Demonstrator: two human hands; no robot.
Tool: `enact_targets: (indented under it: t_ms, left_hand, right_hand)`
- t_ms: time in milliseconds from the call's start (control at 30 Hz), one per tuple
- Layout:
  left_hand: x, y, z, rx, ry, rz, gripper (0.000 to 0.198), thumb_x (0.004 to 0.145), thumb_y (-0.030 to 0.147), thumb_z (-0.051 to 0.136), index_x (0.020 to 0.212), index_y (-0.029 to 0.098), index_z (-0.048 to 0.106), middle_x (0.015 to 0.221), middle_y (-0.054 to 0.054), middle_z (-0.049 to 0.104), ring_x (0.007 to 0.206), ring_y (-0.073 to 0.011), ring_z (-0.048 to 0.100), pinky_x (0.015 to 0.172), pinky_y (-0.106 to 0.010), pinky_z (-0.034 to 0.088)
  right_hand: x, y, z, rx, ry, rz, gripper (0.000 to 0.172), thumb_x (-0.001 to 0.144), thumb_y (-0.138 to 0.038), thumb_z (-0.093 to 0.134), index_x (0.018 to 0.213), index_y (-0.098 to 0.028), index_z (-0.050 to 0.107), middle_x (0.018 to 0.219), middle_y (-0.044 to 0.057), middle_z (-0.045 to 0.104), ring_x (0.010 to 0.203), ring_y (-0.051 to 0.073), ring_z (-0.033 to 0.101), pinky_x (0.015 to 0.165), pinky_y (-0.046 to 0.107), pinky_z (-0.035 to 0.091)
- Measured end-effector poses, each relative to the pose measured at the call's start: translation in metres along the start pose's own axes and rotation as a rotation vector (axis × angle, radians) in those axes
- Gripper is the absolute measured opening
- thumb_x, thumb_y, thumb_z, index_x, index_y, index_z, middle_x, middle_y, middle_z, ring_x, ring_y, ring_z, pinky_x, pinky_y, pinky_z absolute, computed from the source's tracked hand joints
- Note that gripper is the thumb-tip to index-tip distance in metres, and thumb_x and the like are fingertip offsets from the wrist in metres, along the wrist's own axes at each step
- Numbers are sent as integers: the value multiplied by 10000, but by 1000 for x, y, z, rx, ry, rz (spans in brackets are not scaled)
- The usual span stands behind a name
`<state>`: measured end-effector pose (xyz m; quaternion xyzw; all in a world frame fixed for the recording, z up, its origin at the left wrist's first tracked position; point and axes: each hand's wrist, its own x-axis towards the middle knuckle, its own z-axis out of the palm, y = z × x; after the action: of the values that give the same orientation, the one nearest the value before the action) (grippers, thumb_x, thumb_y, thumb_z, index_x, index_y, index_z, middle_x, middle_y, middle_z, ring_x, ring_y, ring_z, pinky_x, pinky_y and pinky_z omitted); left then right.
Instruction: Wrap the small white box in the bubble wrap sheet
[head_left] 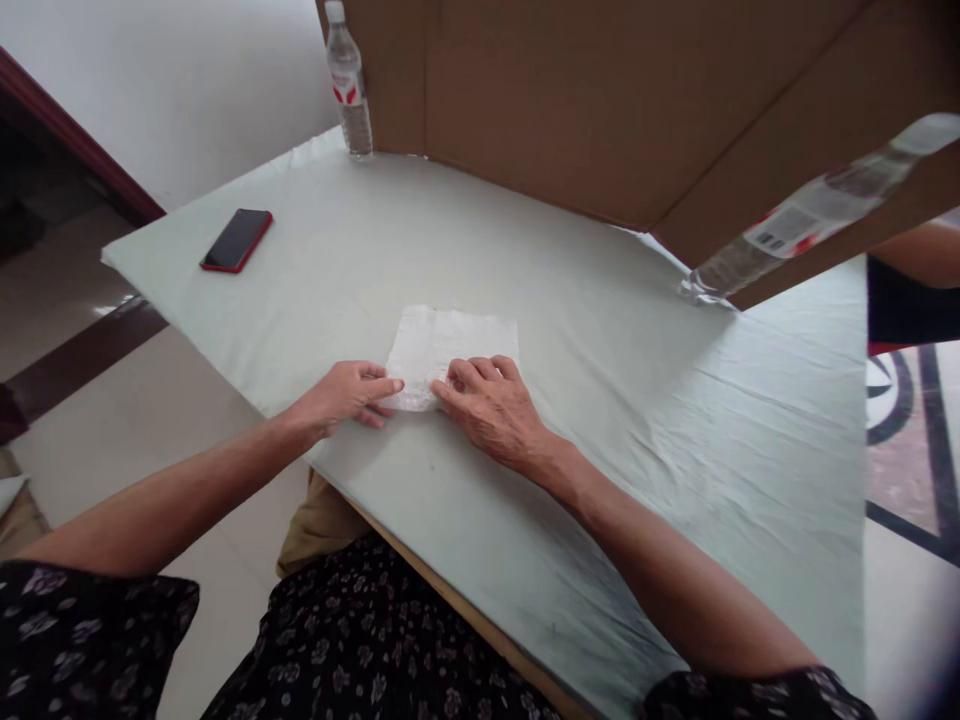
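Note:
A thin white paper tissue (pixel 427 345) lies on the pale green tablecloth, roughly square, with its near edge a little crumpled. My left hand (pixel 351 392) pinches the tissue's near left corner, thumb on top and the other fingers partly beneath. On the near edge, further right, my right hand (pixel 491 408) grips the tissue between its thumb and curled fingers. The fingertips of the right hand are partly hidden behind the hand itself.
A phone in a red case (pixel 237 240) lies at the table's left side. Two plastic bottles, one upright (pixel 349 85) and one tilted in view (pixel 810 215), stand against a large cardboard panel (pixel 540 100). Another person's arm (pixel 919 255) shows at far right.

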<state>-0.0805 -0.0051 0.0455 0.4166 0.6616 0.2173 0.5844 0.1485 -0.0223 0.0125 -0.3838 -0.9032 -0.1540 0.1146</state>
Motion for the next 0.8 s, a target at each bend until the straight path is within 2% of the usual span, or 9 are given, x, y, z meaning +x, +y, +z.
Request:
enact_targets:
  t_ms: [133,333,433,567,800]
  left_hand:
    - [8,5,18,-38,-4,-2,231,696,258,782,824,135,634,747,-40,672,580,-143,629,468,-250,511]
    - [14,11,30,115,46,87,56,710,203,666,698,168,625,626,-4,607,526,-120,535,426,-222,403]
    - [15,15,31,157,47,134,50,694,215,662,690,178,629,628,-3,602,554,-134,551,439,-227,386]
    - [14,24,34,108,19,113,95,691,177,672,667,185,580,603,9,572,542,-125,541,446,-232,406]
    - [9,38,47,-2,-30,90,230,730,94,676,609,182,502,564,18,545,528,-112,553,475,-243,466]
  right_hand:
    - [2,0,-1,17,-6,2,190,1004,-163,473,1065,-247,632,1032,65,658,884,213,465,872,395,259]
    - [5,0,-6,68,-14,13,235,1001,-112,444,1072,-222,639,958,50,679,837,197,505,892,401,263]
    - [5,0,-9,114,-34,30,214,990,-110,456,1041,-196,645,958,49,699,833,194,531,930,407,262]
    - [3,1,-11,133,-50,24,212,985,-134,453,929,-191,650,957,52,708,845,197,547,949,417,258]
    - [-3,3,-12,223,-60,24,226,985,-129,454,1009,-187,670,1038,56,728,920,201,575,1041,438,229]
